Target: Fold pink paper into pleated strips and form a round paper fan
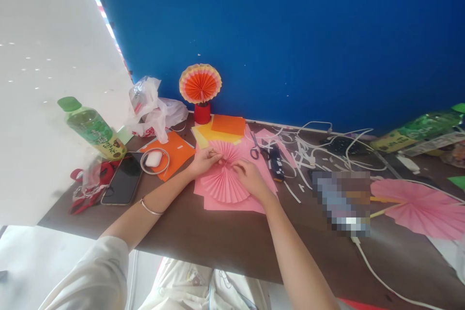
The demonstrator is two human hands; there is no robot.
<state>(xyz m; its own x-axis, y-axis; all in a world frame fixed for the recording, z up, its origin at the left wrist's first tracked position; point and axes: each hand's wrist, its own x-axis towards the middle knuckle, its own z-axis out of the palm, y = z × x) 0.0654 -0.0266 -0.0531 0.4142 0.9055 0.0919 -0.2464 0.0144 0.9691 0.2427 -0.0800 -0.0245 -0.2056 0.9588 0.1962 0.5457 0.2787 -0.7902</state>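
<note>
A pink pleated paper fan (225, 188) lies spread on a stack of pink paper sheets (264, 198), its folds running out from a gathered centre. My left hand (205, 161) pinches the fan by its upper left, close to that centre. From the right, my right hand (250, 178) has its fingers closed on the folds beside the middle. My fingertips cover the exact point of grip. Just behind are yellow paper (202, 136) and orange paper (228, 125). Scissors (255, 147) rest on the pink sheets to the right.
An orange pleated flower (200, 85) stands in a red pot (202, 113) by the blue wall. Left are a green-capped bottle (92, 128), a phone (123, 181) and a coiled cable (166, 160). White cables and paper strips (293, 193) litter the right, with another pink fan (423, 206).
</note>
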